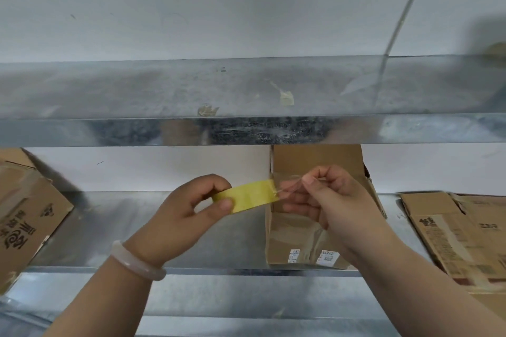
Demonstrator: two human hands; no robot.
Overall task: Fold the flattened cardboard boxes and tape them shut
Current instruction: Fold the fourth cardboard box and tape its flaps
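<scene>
My left hand [189,208] grips a yellow roll of tape [247,195] in front of the lower metal shelf. My right hand [325,200] pinches the clear loose end of the tape [290,189], pulled a short way off the roll. Behind my right hand stands a folded cardboard box [295,238] on the shelf, upright, with white barcode labels near its bottom and its top flap raised against the wall.
A printed cardboard box [30,213] sits tilted at the left of the shelf. Flattened cardboard boxes [454,238] lie stacked at the right. An upper metal shelf [246,128] runs across above my hands, with tape scraps [286,97] on it. A white wall is behind.
</scene>
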